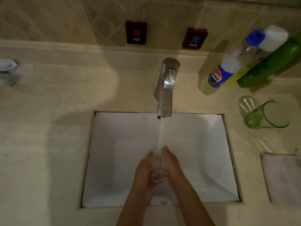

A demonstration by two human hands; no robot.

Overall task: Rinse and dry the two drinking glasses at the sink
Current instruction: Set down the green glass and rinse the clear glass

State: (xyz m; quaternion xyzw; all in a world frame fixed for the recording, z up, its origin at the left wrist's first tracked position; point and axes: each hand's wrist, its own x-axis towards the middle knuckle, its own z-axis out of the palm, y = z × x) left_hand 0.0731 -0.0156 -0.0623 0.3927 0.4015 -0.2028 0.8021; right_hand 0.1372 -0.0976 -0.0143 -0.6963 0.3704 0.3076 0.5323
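Note:
A clear drinking glass [157,167] is held over the white sink basin [117,154], under the running water from the chrome faucet [166,88]. My left hand [144,170] wraps its left side and my right hand [172,165] wraps its right side. The stream falls onto the glass near its rim. A second glass, green-tinted [263,116], stands on the counter to the right of the basin, away from both hands.
A folded pale cloth [283,176] lies on the counter at the right edge. A blue-capped bottle [231,66] and a green bottle [268,64] lean at the back right. Hot and cold signs hang on the tiled wall. A soap dish [7,70] sits at the far left.

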